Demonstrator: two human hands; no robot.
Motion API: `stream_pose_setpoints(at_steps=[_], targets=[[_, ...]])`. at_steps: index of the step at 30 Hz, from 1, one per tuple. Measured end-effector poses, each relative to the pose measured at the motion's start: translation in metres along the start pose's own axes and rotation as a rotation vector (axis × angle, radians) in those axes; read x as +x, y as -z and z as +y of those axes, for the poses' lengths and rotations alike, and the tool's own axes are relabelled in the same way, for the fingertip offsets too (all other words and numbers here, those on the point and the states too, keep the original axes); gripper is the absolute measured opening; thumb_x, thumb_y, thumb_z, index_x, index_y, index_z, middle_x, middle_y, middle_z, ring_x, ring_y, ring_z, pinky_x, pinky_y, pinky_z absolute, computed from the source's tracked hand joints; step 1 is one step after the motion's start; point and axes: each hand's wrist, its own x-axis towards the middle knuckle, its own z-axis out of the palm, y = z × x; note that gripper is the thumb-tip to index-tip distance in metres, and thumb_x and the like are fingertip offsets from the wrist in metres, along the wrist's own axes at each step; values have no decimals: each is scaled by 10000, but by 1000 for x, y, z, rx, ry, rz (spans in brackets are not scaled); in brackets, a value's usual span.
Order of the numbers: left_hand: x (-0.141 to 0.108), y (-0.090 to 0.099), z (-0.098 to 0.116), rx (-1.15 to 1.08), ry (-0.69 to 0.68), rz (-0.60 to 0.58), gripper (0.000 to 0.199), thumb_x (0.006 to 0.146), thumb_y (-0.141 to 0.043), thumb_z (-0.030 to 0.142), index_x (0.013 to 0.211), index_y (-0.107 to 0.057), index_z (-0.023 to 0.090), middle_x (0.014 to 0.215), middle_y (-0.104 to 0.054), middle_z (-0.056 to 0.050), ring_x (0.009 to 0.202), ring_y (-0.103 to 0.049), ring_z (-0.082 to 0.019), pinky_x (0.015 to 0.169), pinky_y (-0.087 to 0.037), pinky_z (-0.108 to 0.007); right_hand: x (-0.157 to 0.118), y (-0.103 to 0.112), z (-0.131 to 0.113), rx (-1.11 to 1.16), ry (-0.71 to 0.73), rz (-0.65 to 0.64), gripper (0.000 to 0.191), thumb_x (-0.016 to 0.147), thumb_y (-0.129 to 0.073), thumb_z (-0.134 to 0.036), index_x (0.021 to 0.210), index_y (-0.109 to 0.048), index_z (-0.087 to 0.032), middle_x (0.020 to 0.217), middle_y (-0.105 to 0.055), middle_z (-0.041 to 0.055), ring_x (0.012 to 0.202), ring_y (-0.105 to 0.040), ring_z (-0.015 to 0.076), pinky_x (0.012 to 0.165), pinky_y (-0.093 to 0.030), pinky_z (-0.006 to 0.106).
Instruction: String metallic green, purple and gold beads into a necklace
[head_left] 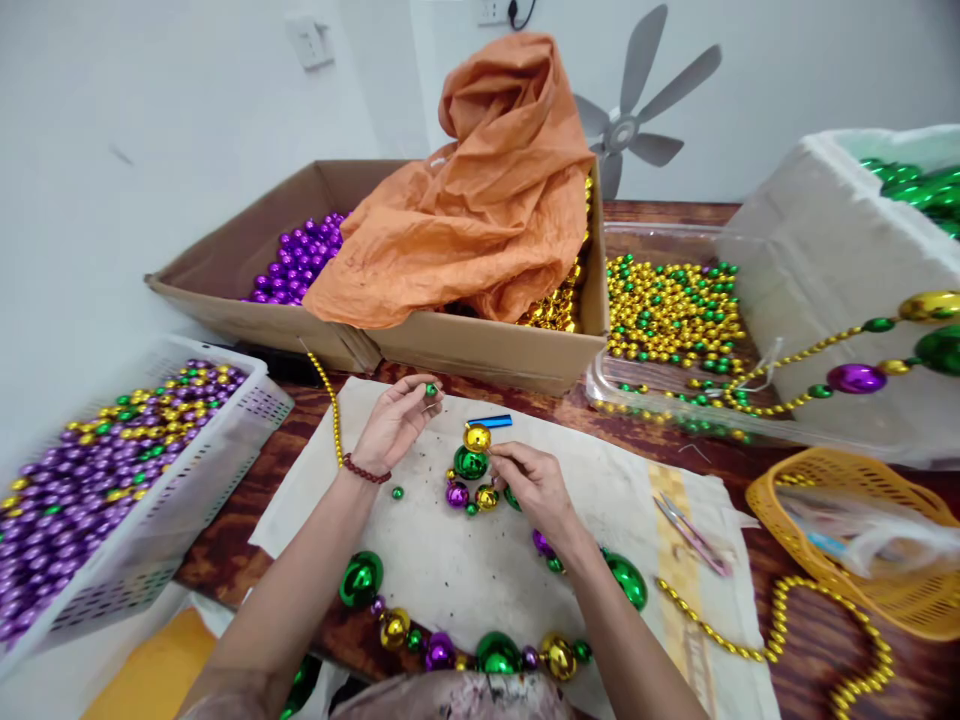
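Note:
Between thumb and fingertips, my left hand [399,420] pinches a small green bead [431,390] above the white cloth [442,560]. My right hand [534,485] is closed in a pinch at the upper end of a bead garland, beside a gold ball [477,437] and a larger green ball [471,462]. What lies between its fingertips is too small to make out. The garland runs under my right wrist and along the front edge, with a big green ball [498,655] and a purple ball [439,651]. A loose green bead [397,493] lies near my left wrist.
A blue strip [491,421] and pink-handled scissors [694,535] lie on the cloth. Behind stands a cardboard box [487,350] under orange fabric [480,200]. A white basket [259,385] of beads stands left; a clear bin [645,405] and yellow basket [772,515] stand right.

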Motion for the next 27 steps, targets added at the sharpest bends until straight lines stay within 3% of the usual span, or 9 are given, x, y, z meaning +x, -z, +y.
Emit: stream_pose_setpoints(at_steps=[7,17,22,27], targets=[[3,-3,2,-30,-1,38,110,807,-760,130,917,-759,122,861,-728,-62,786,-669,-121,773,-537,-255,0,3,0,-48,31,-7,192,906,-569,-275,901,-741,-191,770,-706,35,552,-625,139,540,-523,240],[4,-3,3,8,-42,29,206,781,-771,121,983,-764,157,861,-730,-39,753,-651,-101,733,-507,-225,2,0,0,-21,-7,-1,192,890,-580,-312,911,-735,-200,747,-698,25,545,-631,143,525,-527,245],[1,-16,-4,5,19,-13,242,757,-787,123,997,-763,144,875,-726,-37,760,-638,-95,751,-502,-226,19,-7,-14,130,-43,60,246,852,-612,-341,1044,-668,-198,687,-663,-16,483,-591,119,475,-487,226],[-2,-39,-25,-60,44,-64,178,822,-768,284,927,-733,145,872,-705,-52,830,-665,-151,734,-513,-259,36,-16,-20,216,-57,132,356,816,-646,-343,1138,-575,-209,701,-679,-48,397,-508,82,393,-409,192]])
